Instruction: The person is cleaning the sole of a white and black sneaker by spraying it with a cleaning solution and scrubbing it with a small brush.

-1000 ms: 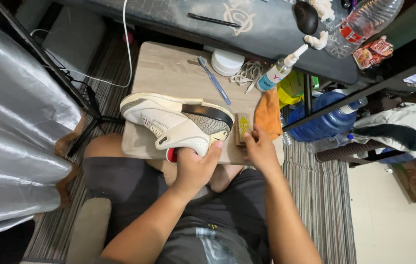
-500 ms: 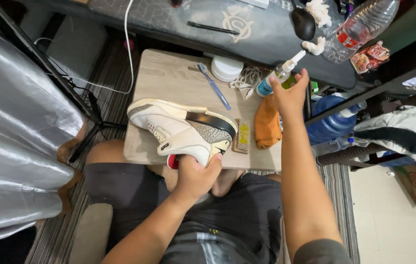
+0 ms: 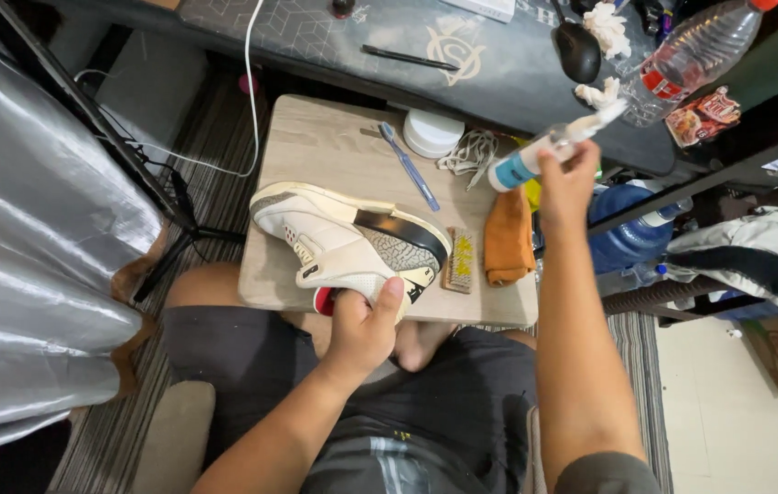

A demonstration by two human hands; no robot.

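A white sneaker (image 3: 343, 242) with a grey speckled heel panel and black collar lies on its side on a small wooden table (image 3: 316, 146). My left hand (image 3: 366, 320) grips its heel end at the table's near edge. My right hand (image 3: 567, 183) is raised over the table's right side and holds a clear spray bottle (image 3: 544, 146) with a blue label and white nozzle. An orange cloth (image 3: 508, 238) and a small brush (image 3: 460, 261) with yellow bristles lie on the table between my hands.
A blue toothbrush (image 3: 407, 166), a round white container (image 3: 432, 134) and white laces (image 3: 469, 151) lie at the table's far side. A dark desk (image 3: 425, 46) behind holds a mouse, a pen and a plastic bottle. A large blue water jug (image 3: 631, 233) stands to the right, a silver curtain (image 3: 23, 238) to the left.
My right hand left the orange cloth, reached to the spray bottle at the table's far right and lifted it. My left hand kept its hold on the sneaker.
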